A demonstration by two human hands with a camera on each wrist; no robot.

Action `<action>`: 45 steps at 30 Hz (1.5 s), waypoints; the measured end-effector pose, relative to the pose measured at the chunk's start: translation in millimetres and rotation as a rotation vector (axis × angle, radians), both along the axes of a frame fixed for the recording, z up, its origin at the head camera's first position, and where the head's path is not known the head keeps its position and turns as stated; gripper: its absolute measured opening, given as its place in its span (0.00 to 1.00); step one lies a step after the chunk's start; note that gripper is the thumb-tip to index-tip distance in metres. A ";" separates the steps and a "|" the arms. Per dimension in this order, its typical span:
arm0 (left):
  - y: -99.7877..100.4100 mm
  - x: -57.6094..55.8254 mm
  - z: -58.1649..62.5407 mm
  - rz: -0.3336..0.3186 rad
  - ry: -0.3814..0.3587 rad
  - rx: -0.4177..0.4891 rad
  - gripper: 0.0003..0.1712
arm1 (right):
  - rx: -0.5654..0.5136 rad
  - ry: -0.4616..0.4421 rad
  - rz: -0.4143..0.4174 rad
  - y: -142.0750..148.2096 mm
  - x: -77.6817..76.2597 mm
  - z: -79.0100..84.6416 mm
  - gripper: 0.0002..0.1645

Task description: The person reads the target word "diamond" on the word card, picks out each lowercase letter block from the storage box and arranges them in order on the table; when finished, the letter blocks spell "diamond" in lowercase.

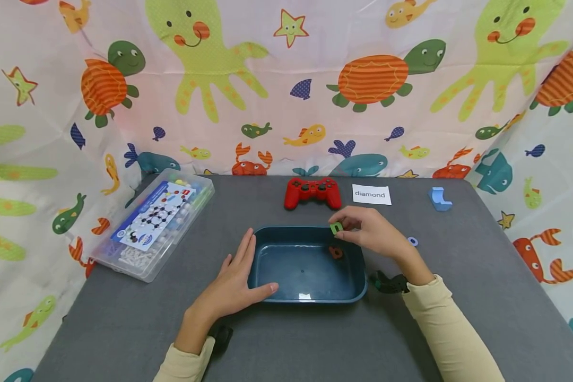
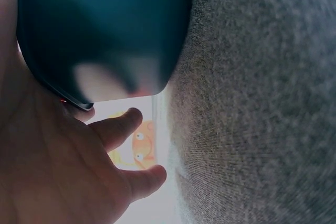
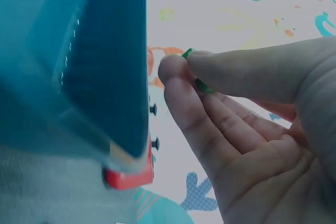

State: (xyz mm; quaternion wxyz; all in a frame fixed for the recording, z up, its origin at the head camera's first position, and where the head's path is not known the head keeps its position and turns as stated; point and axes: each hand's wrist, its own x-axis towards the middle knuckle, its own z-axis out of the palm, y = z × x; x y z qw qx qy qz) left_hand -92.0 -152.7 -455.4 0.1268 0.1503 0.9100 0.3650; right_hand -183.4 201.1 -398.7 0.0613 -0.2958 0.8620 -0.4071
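Observation:
Over the back right corner of a dark blue tray (image 1: 307,302), my right hand (image 1: 370,231) pinches a small green letter-shaped piece (image 1: 336,228) between thumb and fingertips. In the right wrist view only slivers of the green piece (image 3: 205,86) show, beside the tray wall (image 3: 118,66). My left hand (image 1: 234,286) rests along the tray's left side, fingers straight, thumb over the front left rim. From the left wrist, its fingers (image 2: 118,128) extend past the tray's outer wall (image 2: 115,30). An orange-brown character-shaped piece (image 1: 336,252) lies inside the tray at the back right.
Behind the tray sit a red game controller (image 1: 312,193) and a white card (image 1: 371,194) reading "diamond". A light blue block (image 1: 440,199) stands at the back right. A small pale blue ring (image 1: 413,241) lies near my right wrist. A clear plastic case (image 1: 155,223) occupies the left.

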 end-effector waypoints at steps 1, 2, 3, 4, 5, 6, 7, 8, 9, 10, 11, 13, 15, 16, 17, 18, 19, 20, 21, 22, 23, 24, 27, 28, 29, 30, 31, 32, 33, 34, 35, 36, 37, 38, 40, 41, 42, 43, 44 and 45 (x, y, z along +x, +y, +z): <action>-0.1 -0.1 -0.1 -0.001 0.000 -0.001 0.70 | -0.004 -0.009 -0.008 2.3 0.7 0.4 0.17; -0.2 -0.1 0.0 -0.003 0.002 -0.001 0.70 | -0.009 -0.019 -0.017 4.6 1.6 1.0 0.17; -0.1 -0.2 0.1 -0.003 -0.001 -0.004 0.70 | -0.012 -0.031 -0.026 6.9 2.3 1.3 0.17; -0.1 -0.3 0.3 -0.003 -0.002 -0.005 0.70 | -0.020 -0.045 -0.035 9.4 3.1 1.8 0.17; 0.1 -0.5 0.2 -0.003 -0.002 -0.008 0.70 | -0.026 -0.059 -0.044 11.7 3.9 2.2 0.18; 0.1 -0.7 0.1 -0.003 -0.003 -0.009 0.70 | -0.033 -0.075 -0.053 14.3 4.2 2.1 0.18; 0.2 -0.9 0.0 -0.002 -0.004 -0.011 0.70 | -0.040 -0.090 -0.062 16.9 4.9 2.3 0.18; 0.5 -1.1 -0.1 -0.001 -0.005 -0.013 0.70 | -0.046 -0.103 -0.072 19.5 5.5 2.4 0.18; 0.6 -1.3 -0.1 0.001 -0.007 -0.015 0.70 | -0.049 -0.115 -0.085 21.9 6.0 2.2 0.18; 0.7 -1.3 -0.1 0.001 -0.008 -0.015 0.70 | -0.054 -0.128 -0.099 24.4 6.9 2.4 0.18; 0.8 -1.5 -0.4 0.002 -0.010 -0.017 0.70 | -0.056 -0.137 -0.112 27.0 7.5 2.3 0.17; 1.0 -1.6 -0.5 0.002 -0.011 -0.018 0.70 | -0.055 -0.148 -0.139 32.3 8.9 2.0 0.17; 1.0 -1.6 -0.8 0.002 -0.012 -0.020 0.70 | -0.044 -0.141 -0.169 37.7 10.3 1.7 0.17; 1.0 -1.8 -0.9 0.001 -0.013 -0.021 0.70 | -0.031 -0.128 -0.181 40.6 10.6 1.5 0.17; 0.9 -1.9 -1.2 0.000 -0.012 -0.022 0.70 | -0.019 -0.112 -0.191 43.4 10.7 1.2 0.18; 0.9 -2.1 -1.4 0.001 -0.012 -0.023 0.70 | -0.007 -0.098 -0.202 46.2 10.7 0.9 0.18; 1.0 -2.1 -1.4 0.001 -0.012 -0.024 0.70 | 0.006 -0.084 -0.213 48.8 10.9 0.7 0.19; 1.0 -2.3 -1.6 0.002 -0.012 -0.025 0.70 | 0.018 -0.070 -0.222 51.6 10.9 0.5 0.19; 1.0 -2.4 -1.8 0.003 -0.011 -0.026 0.70 | 0.030 -0.059 -0.230 54.4 10.8 0.0 0.19; 1.0 -2.5 -1.8 0.004 -0.011 -0.025 0.70 | 0.039 -0.051 -0.239 57.3 10.8 -0.5 0.19; 1.0 -2.6 -1.9 0.005 -0.010 -0.026 0.70 | 0.044 -0.049 -0.247 60.2 10.7 -1.1 0.19; 1.1 -2.7 -2.1 0.006 -0.009 -0.027 0.70 | 0.051 -0.046 -0.254 63.0 10.6 -1.8 0.19; 1.1 -2.9 -2.4 0.008 -0.008 -0.034 0.70 | 0.054 -0.049 -0.270 71.5 10.5 -4.1 0.20; 1.2 -2.9 -2.3 0.006 -0.007 -0.036 0.70 | 0.053 -0.051 -0.275 74.1 10.6 -4.8 0.20; 1.4 -2.9 -2.3 0.005 -0.007 -0.037 0.70 | 0.051 -0.053 -0.279 76.6 10.7 -5.4 0.20; 1.5 -2.9 -2.2 0.006 -0.007 -0.039 0.70 | 0.049 -0.053 -0.283 78.7 11.0 -5.8 0.21; 1.5 -2.8 -1.8 0.006 -0.008 -0.039 0.70 | 0.046 -0.055 -0.288 80.8 11.2 -6.3 0.21; 1.6 -2.7 -1.6 0.005 -0.008 -0.039 0.70 | 0.043 -0.057 -0.293 82.8 11.5 -6.7 0.21; 1.6 -2.7 -1.4 0.002 -0.007 -0.037 0.70 | 0.044 -0.056 -0.298 84.6 11.7 -7.1 0.21; 1.6 -2.6 -1.2 0.002 -0.008 -0.035 0.70 | 0.047 -0.054 -0.304 86.4 12.1 -7.6 0.22; 1.5 -2.6 -1.1 0.001 -0.008 -0.034 0.70 | 0.049 -0.054 -0.311 88.1 12.5 -8.1 0.22; 1.3 -2.5 -1.3 0.001 -0.009 -0.037 0.70 | 0.053 -0.054 -0.318 90.0 12.9 -8.6 0.22; 1.2 -2.5 -1.3 -0.001 -0.009 -0.037 0.70 | 0.055 -0.055 -0.325 92.1 13.4 -9.1 0.22; 1.1 -2.6 -1.6 -0.003 -0.009 -0.038 0.70 | 0.058 -0.054 -0.333 94.4 14.0 -9.4 0.22; 0.9 -2.5 -1.8 -0.005 -0.011 -0.036 0.70 | 0.065 -0.051 -0.349 99.1 15.0 -10.1 0.23; 0.9 -2.5 -2.0 -0.005 -0.012 -0.036 0.70 | 0.065 -0.051 -0.356 101.7 15.4 -10.6 0.23; 0.9 -2.5 -2.1 -0.004 -0.013 -0.035 0.70 | 0.066 -0.050 -0.362 104.4 15.7 -11.1 0.23; 1.0 -2.5 -2.1 -0.005 -0.012 -0.032 0.70 | 0.065 -0.052 -0.368 106.9 16.0 -11.7 0.23; 0.9 -2.5 -2.2 -0.004 -0.012 -0.031 0.70 | 0.070 -0.049 -0.376 109.2 16.2 -12.2 0.23; 0.9 -2.4 -2.3 -0.005 -0.011 -0.030 0.70 | 0.074 -0.049 -0.384 111.6 16.3 -12.9 0.23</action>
